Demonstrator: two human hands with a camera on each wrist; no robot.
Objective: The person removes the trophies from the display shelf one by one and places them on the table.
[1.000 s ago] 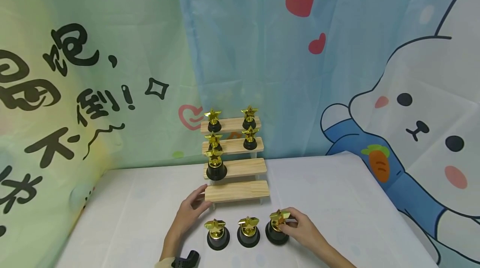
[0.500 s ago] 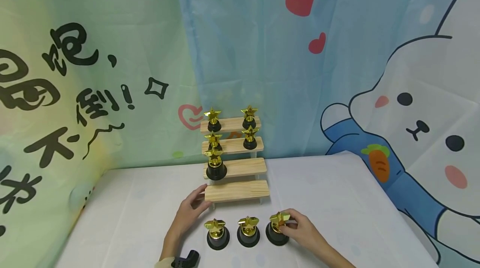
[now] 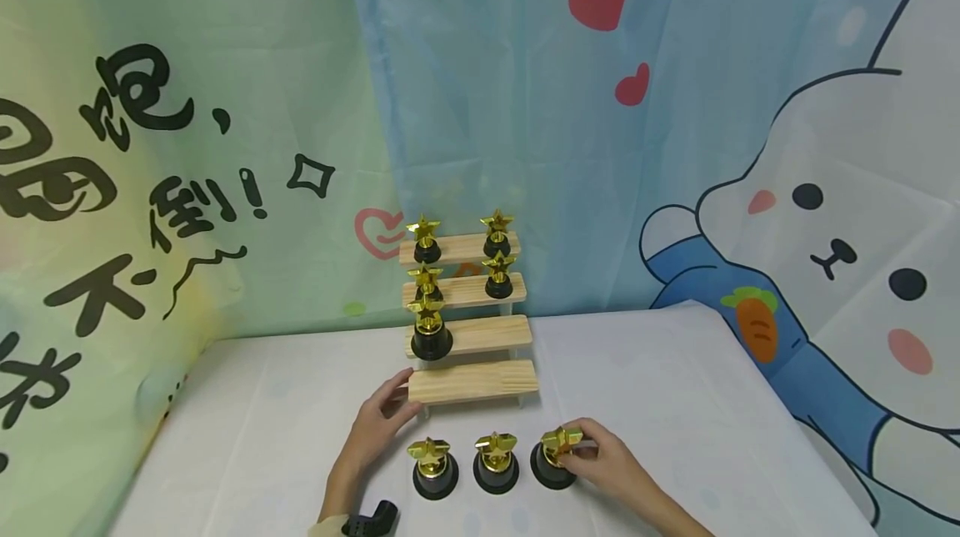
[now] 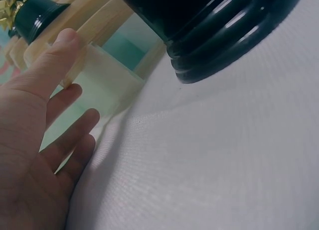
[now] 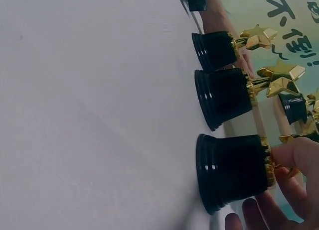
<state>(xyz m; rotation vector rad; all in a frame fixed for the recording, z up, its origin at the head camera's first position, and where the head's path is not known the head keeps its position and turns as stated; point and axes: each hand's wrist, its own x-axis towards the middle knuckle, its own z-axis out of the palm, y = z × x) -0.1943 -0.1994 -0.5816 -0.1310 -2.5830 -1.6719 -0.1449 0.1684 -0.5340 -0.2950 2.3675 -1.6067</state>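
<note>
Three gold star trophies on black round bases stand in a row on the white tablecloth (image 3: 675, 387). The right hand (image 3: 609, 464) pinches the rightmost trophy (image 3: 556, 459). The left hand (image 3: 375, 430), fingers relaxed, touches the tiered wooden stand (image 3: 472, 381).

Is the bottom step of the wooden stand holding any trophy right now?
No, the bottom step is bare; the left hand touches its left end, and three trophies stand on the table in front.
</note>
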